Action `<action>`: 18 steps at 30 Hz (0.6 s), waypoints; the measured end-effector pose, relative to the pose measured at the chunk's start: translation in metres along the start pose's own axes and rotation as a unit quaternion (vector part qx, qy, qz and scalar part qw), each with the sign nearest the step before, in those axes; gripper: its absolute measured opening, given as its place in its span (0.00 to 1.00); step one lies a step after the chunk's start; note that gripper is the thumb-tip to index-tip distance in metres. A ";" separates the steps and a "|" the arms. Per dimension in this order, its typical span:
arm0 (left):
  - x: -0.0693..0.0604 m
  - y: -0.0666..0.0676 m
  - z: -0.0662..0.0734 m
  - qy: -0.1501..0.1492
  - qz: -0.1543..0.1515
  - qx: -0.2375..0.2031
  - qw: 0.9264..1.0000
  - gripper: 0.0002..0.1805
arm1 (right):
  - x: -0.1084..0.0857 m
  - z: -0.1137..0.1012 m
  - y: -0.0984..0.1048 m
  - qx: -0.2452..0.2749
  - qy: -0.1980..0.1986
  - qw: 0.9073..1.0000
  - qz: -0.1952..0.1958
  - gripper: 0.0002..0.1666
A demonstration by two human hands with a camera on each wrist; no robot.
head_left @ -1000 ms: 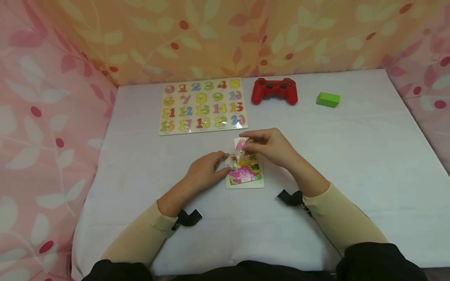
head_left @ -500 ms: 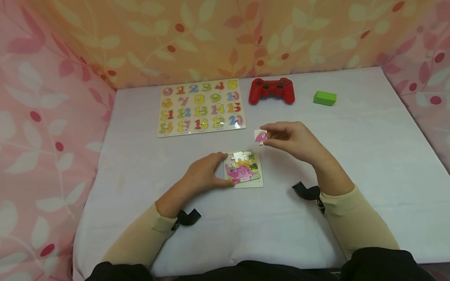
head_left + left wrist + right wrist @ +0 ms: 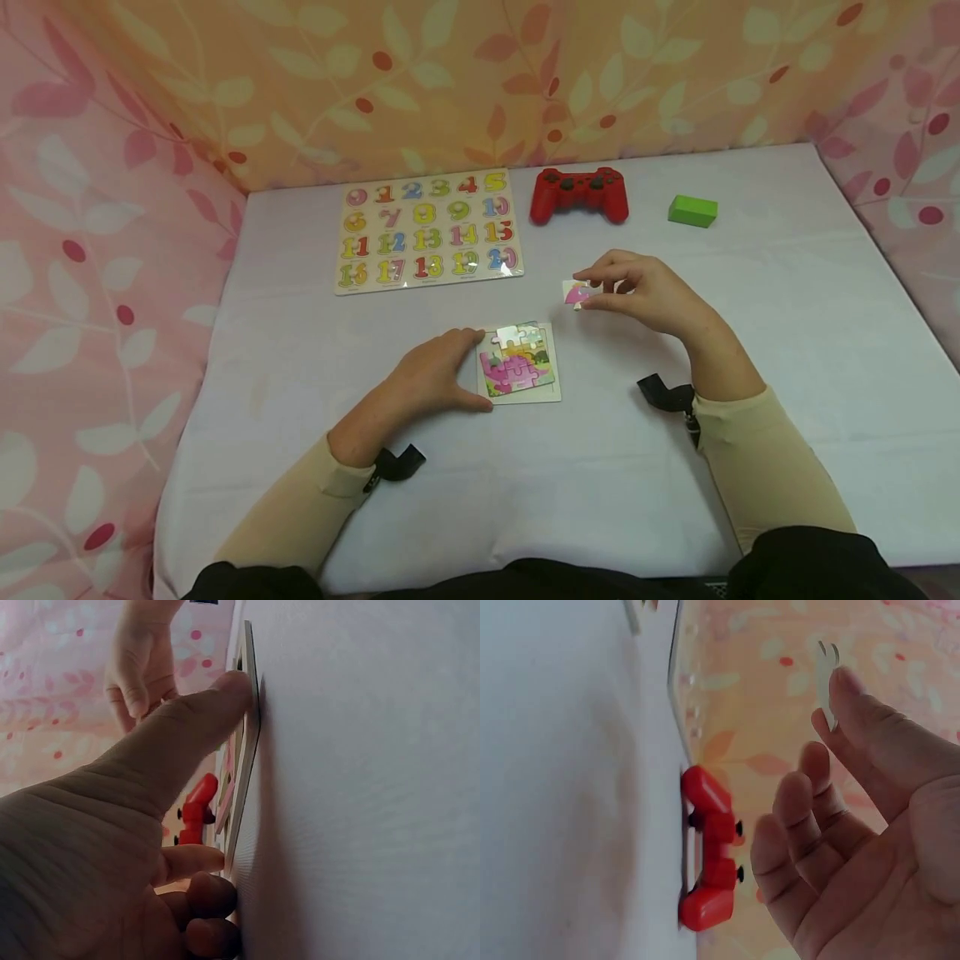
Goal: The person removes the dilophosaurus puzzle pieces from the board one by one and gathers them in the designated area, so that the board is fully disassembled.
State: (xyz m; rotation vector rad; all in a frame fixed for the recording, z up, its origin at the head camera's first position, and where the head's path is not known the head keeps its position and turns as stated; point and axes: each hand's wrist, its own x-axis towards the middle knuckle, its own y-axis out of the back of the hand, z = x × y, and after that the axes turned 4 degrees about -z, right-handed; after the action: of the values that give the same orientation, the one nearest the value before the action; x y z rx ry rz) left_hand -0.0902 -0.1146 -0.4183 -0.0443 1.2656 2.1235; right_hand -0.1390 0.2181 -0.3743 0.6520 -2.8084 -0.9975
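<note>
A small jigsaw puzzle with a pink dinosaur (image 3: 517, 375) lies slightly turned on its pale puzzle board (image 3: 552, 394). My left hand (image 3: 423, 375) holds this board at its left side, thumb at the near corner and index finger at the far one. In the left wrist view the thumb (image 3: 202, 712) touches the board's edge (image 3: 245, 772). Off to the right, above the cloth, my right hand (image 3: 648, 292) pinches a puzzle piece (image 3: 576, 293) with pink on white between thumb and index finger. Seen from the right wrist, the piece (image 3: 825, 682) is nearly edge-on; the other fingers curl loosely.
Behind the small puzzle lies a wooden number board (image 3: 427, 229) with colourful numerals. To its right are a red game controller (image 3: 579, 196) and a green block (image 3: 693, 211). A white cloth (image 3: 300, 358) covers the table, with patterned curtains (image 3: 450, 75) around it.
My right hand has lifted the puzzle piece off the small puzzle's upper left and carried it right. My left thumb has slid down to the board's near corner.
</note>
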 end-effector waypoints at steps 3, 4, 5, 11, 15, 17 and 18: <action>-0.001 -0.001 0.000 -0.005 -0.001 0.003 1.000 0.59 | 0.002 0.009 0.002 -0.003 -0.022 1.000 -0.006 0.21; -0.001 -0.001 0.000 -0.006 0.001 0.003 1.000 0.59 | 0.003 0.012 0.002 -0.002 -0.029 1.000 -0.010 0.21; -0.002 -0.001 0.001 -0.006 0.002 0.002 1.000 0.59 | 0.004 0.015 0.002 -0.001 -0.036 0.999 -0.017 0.21; -0.002 -0.003 0.001 0.004 0.007 -0.007 1.000 0.58 | 0.010 0.032 -0.002 -0.007 -0.080 0.995 -0.062 0.23; -0.001 -0.003 0.001 0.006 0.009 -0.006 1.000 0.59 | 0.011 0.038 -0.007 -0.036 -0.111 0.989 -0.089 0.23; 0.000 -0.002 0.002 0.005 0.008 -0.004 1.000 0.59 | 0.011 0.039 -0.008 -0.053 -0.121 0.986 -0.097 0.24; 0.000 -0.002 0.002 0.005 0.008 -0.004 1.000 0.59 | 0.011 0.039 -0.009 -0.064 -0.124 0.985 -0.100 0.24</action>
State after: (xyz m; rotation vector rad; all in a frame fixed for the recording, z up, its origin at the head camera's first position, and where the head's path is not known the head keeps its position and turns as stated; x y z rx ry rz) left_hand -0.0883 -0.1126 -0.4189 -0.0480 1.2672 2.1432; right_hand -0.1543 0.2302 -0.4110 0.8631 -2.8949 -1.3717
